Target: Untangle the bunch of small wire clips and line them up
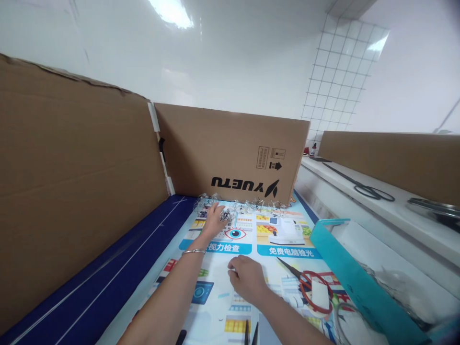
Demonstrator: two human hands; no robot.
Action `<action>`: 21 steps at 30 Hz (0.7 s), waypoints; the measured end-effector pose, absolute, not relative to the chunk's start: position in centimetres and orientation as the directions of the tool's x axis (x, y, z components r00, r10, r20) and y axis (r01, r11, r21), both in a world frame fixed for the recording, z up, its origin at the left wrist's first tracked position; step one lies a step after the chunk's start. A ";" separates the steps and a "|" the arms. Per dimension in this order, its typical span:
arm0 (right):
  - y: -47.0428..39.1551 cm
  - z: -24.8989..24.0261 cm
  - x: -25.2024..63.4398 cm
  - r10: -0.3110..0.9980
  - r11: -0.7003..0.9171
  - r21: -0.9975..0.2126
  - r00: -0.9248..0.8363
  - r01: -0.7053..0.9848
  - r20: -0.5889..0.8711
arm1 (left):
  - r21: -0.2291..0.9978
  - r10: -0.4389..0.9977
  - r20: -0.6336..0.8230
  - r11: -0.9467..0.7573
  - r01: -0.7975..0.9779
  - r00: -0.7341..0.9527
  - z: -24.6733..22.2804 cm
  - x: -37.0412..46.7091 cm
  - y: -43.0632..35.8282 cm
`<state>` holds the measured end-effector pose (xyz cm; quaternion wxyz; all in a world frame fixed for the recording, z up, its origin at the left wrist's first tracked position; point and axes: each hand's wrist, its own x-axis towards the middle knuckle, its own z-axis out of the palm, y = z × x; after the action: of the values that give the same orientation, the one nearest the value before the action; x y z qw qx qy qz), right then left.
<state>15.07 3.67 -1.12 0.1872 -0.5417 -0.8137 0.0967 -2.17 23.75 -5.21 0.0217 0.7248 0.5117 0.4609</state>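
Observation:
My left hand (214, 221), a bracelet at its wrist, reaches forward over the printed sheet (219, 268). Its fingers are apart, beside a small clump of silvery wire-like pieces (226, 215). More such thin, tangled pieces (258, 206) lie in a row along the foot of the cardboard panel. Closer to me, my right hand (247, 278) hovers over or rests on the sheet with curled fingers; whatever they may hold is too small or hidden to make out. Red-handled scissors (304, 280) lie to its right, with a white block (320, 294) on the handles.
Cardboard panels stand at the left (72, 182) and back (223, 148). At the right, a teal-edged box (359, 278) holds clear plastic bags. Black scissors (370, 191) lie on the white ledge (330, 175). Two dark pointed tips (251, 333) show at the bottom edge.

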 end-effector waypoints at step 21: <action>3.6 -0.8 15.1 0.913 0.405 -0.365 -0.350 0.838 0.209 | 0.387 0.740 0.656 -0.499 0.776 0.149 -3.9 -1.9 22.6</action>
<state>15.11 3.55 -0.84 0.1922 -0.5365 -0.8159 0.0972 -1.91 22.64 -3.89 -0.0213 0.7575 0.5002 0.4189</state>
